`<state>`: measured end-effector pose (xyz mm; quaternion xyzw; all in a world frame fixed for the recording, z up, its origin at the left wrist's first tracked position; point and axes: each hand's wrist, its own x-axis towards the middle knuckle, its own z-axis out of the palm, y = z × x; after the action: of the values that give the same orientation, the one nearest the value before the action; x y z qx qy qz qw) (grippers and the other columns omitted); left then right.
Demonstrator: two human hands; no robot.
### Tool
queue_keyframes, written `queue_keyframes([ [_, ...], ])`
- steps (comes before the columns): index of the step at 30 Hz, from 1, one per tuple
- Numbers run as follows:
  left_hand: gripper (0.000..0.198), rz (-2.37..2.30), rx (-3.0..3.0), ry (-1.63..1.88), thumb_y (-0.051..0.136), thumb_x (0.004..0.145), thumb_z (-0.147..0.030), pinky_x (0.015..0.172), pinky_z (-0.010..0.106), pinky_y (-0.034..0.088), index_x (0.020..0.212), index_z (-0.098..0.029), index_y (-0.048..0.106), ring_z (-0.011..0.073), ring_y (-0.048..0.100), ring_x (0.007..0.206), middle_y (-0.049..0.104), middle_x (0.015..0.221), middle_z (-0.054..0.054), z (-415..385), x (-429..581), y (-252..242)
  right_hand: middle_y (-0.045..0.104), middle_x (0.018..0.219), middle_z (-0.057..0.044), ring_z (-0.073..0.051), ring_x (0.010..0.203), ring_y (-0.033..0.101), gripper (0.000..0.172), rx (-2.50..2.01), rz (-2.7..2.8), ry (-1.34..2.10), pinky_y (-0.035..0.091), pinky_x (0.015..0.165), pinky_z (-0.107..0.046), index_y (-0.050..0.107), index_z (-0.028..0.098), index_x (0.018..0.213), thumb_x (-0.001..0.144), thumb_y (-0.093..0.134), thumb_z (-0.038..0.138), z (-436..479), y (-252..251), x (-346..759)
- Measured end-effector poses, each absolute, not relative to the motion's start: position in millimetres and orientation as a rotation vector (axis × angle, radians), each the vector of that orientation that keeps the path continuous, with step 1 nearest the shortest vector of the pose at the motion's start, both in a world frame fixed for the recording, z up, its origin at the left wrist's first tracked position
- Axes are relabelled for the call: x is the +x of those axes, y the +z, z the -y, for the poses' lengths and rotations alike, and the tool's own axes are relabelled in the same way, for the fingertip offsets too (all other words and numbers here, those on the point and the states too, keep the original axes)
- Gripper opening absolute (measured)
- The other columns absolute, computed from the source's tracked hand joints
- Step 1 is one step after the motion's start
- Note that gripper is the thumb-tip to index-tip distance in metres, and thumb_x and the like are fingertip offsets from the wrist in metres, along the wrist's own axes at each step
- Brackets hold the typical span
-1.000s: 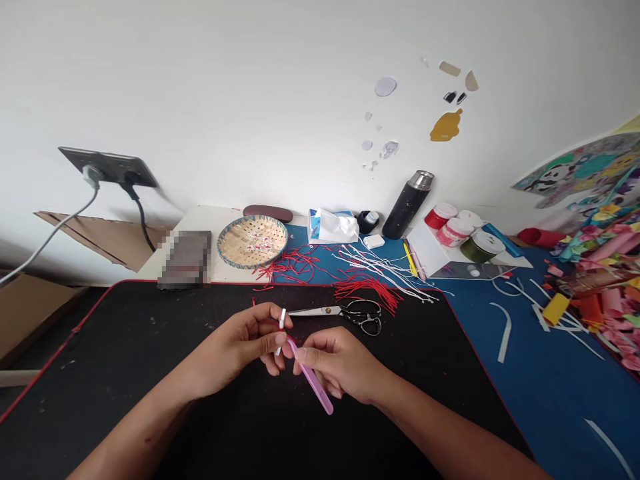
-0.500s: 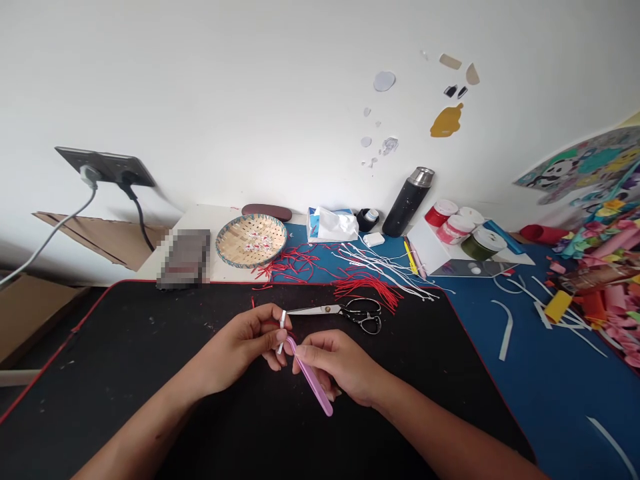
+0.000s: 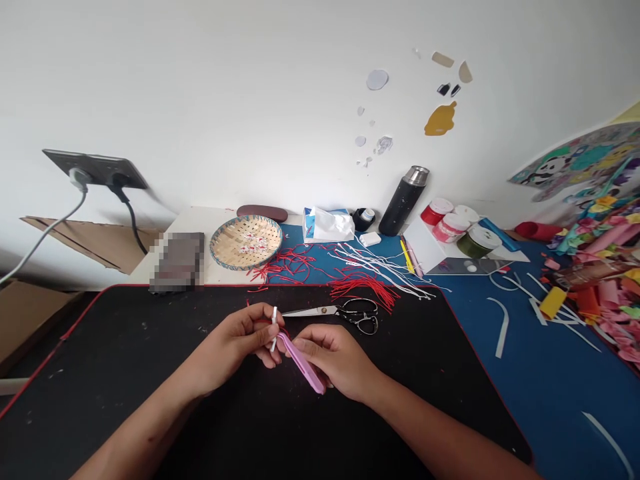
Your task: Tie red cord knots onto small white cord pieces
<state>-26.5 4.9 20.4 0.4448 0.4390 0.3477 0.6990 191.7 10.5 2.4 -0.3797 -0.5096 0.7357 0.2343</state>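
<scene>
My left hand (image 3: pixel 250 337) pinches a short white cord (image 3: pixel 275 319) between thumb and forefinger. A bit of red cord (image 3: pixel 283 329) shows beside it. Closed around a pair of pink tweezers (image 3: pixel 306 370), my right hand (image 3: pixel 333 357) holds them slanted, their bent tip up against the white cord at my left fingertips. Whether the tip grips the cord is too small to tell. Just beyond both hands lie black-handled scissors (image 3: pixel 325 311) on the black mat (image 3: pixel 240 427), blades pointing left.
Red cords (image 3: pixel 363 285) and white cords (image 3: pixel 383 267) lie behind the scissors. Farther back are a woven basket (image 3: pixel 220 250) with small red-and-white pieces, a tissue box (image 3: pixel 309 227), a black flask (image 3: pixel 403 203) and thread spools (image 3: pixel 477 241). Paper scraps (image 3: pixel 615 300) pile up at right.
The tweezers' lower end has risen and swung slightly left, and they have turned a little in my right hand. My left hand keeps its pinch on the white cord. The whole view has shifted slightly.
</scene>
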Motion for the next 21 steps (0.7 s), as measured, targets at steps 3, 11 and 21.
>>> queue_keyframes([
  [3,0.032,-0.989,0.954,0.779,0.08,0.087,-0.045,0.062,0.028,0.058,0.093,-0.017,0.067,0.019,0.069,0.066,0.073,0.075,0.005,-5.4,-26.6,16.5,0.06,0.062,0.004,-0.007,0.04,0.047,0.044,-1.016,1.452,1.96,0.036,0.04,-0.02,0.068,0.014,0.098,0.091,0.069,0.058,-10.7,2.6,192.3],
  [11,0.034,-0.972,0.901,0.765,0.082,0.086,-0.046,0.06,0.025,0.058,0.094,-0.016,0.067,0.0171,0.07,0.066,0.073,0.075,0.005,-4.9,-22.6,12.7,0.06,0.069,0.005,-0.008,0.047,0.053,0.029,-1.015,1.531,1.78,0.042,0.047,-0.02,0.071,0.019,0.112,0.091,0.074,0.04,-11.8,4.0,195.5],
  [21,0.036,-0.947,0.901,0.747,0.08,0.086,-0.048,0.06,0.025,0.057,0.091,-0.017,0.064,0.0178,0.071,0.065,0.075,0.076,0.005,-5.3,-21.0,5.6,0.057,0.067,0.006,-0.009,0.057,0.048,0.022,-0.916,1.874,1.407,0.039,0.057,-0.021,0.076,0.021,0.112,0.091,0.073,0.024,-12.8,-0.4,194.1],
])
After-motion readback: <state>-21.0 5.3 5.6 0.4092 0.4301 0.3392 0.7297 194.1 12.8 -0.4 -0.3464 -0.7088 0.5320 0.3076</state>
